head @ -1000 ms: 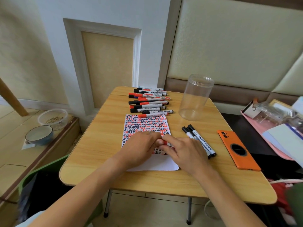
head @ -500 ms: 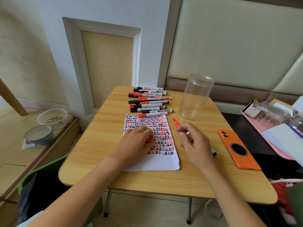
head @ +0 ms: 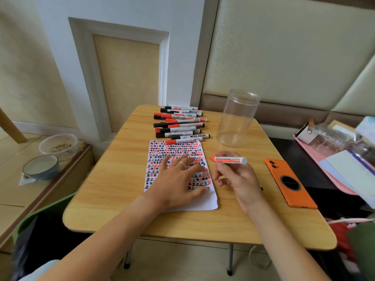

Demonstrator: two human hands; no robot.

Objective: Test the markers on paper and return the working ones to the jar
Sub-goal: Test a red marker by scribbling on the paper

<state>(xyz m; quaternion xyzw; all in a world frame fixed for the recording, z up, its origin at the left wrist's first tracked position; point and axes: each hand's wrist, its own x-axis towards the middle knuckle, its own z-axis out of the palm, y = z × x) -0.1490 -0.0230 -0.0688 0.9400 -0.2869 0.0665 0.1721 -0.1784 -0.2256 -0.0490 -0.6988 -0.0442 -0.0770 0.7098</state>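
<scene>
So: right hand (head: 236,175) pinches an uncapped red marker (head: 230,160) between thumb and fingers, held roughly level above the table (head: 113,179), red tip pointing left toward the paper (head: 209,201), white butt end pointing right. Marker body is white with a red label band; print too small to read. Left hand (head: 178,179) lies flat on the paper, fingers straight and spread, ring on one finger, holding nothing that I can see. Paper is a white sheet packed with rows of small red and black test marks; bottom strip is bare. Row of capped markers (head: 179,126) lies at the far edge of the paper, red and black caps mixed, nearest one overlapping the sheet's top edge; exact count hard to make out where they stack. Clear plastic jar (head: 236,118) stands upright right of that row, lidless, nothing visible inside. Orange phone (head: 290,183) lies face down near the table's right edge. Right hand hides most of whatever lies on the table beneath it; only a dark tip peeks out by the wrist. Versus half a second ago: right hand has lifted and turned the marker to level, from tip pointing up and away; left hand has gone from curled on a red piece to flat, and that piece is no longer visible.
</scene>
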